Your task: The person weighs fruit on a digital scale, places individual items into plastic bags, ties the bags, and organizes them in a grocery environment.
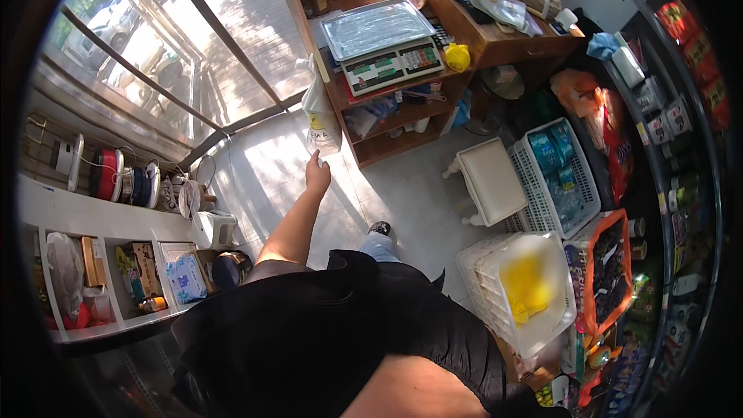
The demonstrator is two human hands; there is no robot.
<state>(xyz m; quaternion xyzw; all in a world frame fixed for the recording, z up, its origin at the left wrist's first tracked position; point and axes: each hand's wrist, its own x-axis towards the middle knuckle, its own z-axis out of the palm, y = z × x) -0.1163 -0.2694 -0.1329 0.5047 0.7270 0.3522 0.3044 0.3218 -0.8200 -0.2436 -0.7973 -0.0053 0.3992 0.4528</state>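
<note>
My left hand point(317, 177) reaches forward over the tiled floor, one finger extended and nothing visible in its grasp. Just past its fingertip hangs a white plastic bag point(323, 128) with a yellow print, at the side of a wooden counter point(371, 154). Whether finger and bag touch, I cannot tell. My right hand is out of view; only part of that arm shows at the bottom. On the counter stands a price-computing scale point(392, 69) with a metal tray point(377, 28). Beside its keypad sits a small yellow object point(457, 57).
A cream stool point(493, 180) stands right of me, beside a white basket point(582, 217) of blue packets. Nearer is a tall white crate point(493, 290) containing yellow plastic point(525, 307). Stocked shelves point(662, 186) line the right. Left are cubbyholes point(110, 278), cable spools point(107, 173) and glass panes point(145, 64).
</note>
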